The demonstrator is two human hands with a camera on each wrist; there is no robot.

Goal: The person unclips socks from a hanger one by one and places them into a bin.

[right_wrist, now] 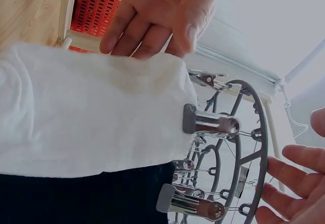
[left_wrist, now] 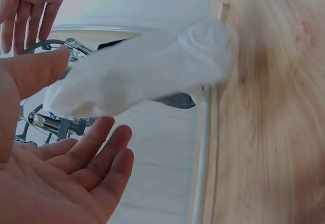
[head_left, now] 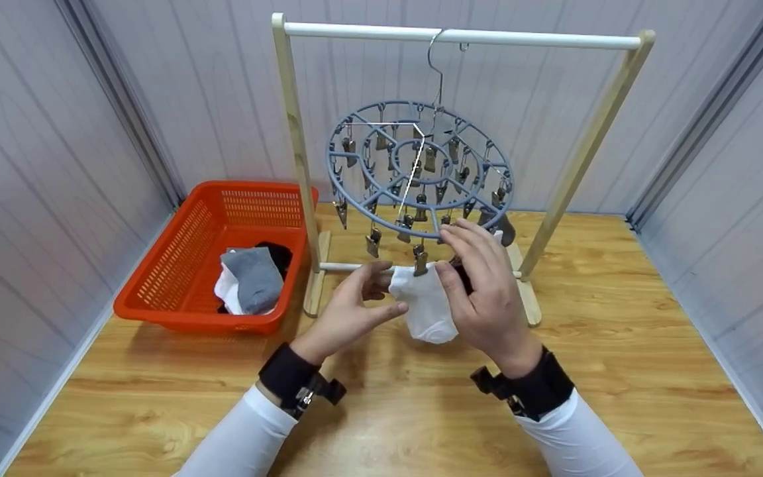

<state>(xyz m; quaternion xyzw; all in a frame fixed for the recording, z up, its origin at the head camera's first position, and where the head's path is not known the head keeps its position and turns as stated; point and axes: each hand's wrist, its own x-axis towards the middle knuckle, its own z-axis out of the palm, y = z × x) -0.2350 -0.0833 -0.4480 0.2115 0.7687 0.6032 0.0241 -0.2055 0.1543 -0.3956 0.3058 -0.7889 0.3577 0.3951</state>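
A white sock (head_left: 424, 305) hangs by its cuff from a metal clip (right_wrist: 213, 123) of the round grey clip hanger (right_wrist: 263, 150). To its left is my left hand (head_left: 352, 306), thumb and fingers spread apart with nothing between them. In the left wrist view its fingertips are right at the sock's cuff edge. On the other side my right hand (head_left: 487, 298) is raised, fingers extended, its fingertips at the hanger's outer rim. A black sock (right_wrist: 86, 198) hangs from another clip beside the white one, mostly hidden by my right hand in the head view.
The hanger hooks over the white rod (head_left: 368, 32) of a wooden-sided rack. A grey sock (head_left: 505, 229) hangs behind my right hand. At left, an orange basket (head_left: 196, 319) contains grey cloth (head_left: 261, 281), white cloth (head_left: 226, 291) and black cloth. Several unused clips dangle around the hanger.
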